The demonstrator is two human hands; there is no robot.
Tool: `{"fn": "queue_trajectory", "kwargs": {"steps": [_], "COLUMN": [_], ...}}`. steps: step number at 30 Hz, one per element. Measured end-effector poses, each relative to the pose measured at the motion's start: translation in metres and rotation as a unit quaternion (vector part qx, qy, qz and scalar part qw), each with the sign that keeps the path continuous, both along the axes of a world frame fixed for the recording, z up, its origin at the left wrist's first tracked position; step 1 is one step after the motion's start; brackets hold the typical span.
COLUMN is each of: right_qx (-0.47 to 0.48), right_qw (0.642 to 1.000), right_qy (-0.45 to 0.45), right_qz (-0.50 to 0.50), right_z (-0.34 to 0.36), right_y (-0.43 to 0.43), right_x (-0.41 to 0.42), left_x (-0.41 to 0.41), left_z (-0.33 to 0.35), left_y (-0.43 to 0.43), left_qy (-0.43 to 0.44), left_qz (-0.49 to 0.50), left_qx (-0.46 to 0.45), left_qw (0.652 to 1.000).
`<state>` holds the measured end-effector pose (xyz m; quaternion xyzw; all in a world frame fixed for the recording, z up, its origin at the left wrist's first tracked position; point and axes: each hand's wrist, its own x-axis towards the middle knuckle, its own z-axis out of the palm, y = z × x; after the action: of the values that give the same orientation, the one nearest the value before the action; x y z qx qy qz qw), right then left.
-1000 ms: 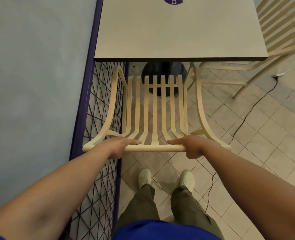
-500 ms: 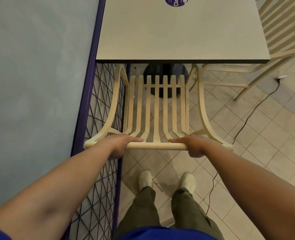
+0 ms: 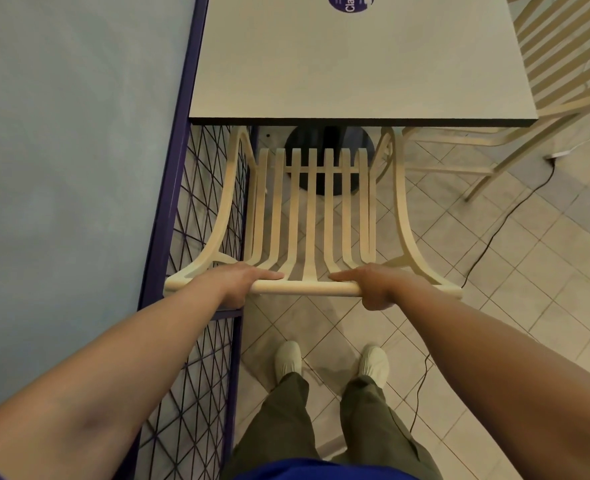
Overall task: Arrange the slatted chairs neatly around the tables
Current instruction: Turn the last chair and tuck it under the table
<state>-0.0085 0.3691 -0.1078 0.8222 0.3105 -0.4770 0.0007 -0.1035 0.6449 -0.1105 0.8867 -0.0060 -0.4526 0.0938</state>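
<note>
A cream slatted chair [image 3: 310, 216] stands in front of me, its seat reaching partly under the near edge of a square grey table [image 3: 355, 64]. My left hand [image 3: 238, 282] and my right hand [image 3: 376, 284] both grip the chair's top back rail, one on each side of the middle slat. The front of the seat is hidden under the tabletop. A second slatted chair [image 3: 563, 64] stands at the table's right side, turned at an angle.
A purple metal frame with wire mesh [image 3: 196, 375] runs close along the chair's left side, with a blue-grey wall [image 3: 61, 168] behind it. The table's black round base [image 3: 331, 140] sits under the top. A black cable [image 3: 494, 237] lies across the tiled floor at right.
The chair has slid a little farther toward and under the table, with both hands keeping their grip on the back rail.
</note>
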Motion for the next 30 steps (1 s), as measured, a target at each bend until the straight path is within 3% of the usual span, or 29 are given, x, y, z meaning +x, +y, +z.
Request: {"fn": "queue_trajectory", "kwargs": {"steps": [30], "right_qx": [0.007], "right_qw": [1.000], "right_qy": [-0.003], "right_qz": [0.024], "right_z": [0.003], "right_y": [0.008], "right_x": [0.007], "left_x": [0.014], "left_z": [0.010], "left_y": [0.004], "left_qy": [0.016], "left_qz": [0.001], "left_qx": [0.002], "left_qw": [1.000]}}
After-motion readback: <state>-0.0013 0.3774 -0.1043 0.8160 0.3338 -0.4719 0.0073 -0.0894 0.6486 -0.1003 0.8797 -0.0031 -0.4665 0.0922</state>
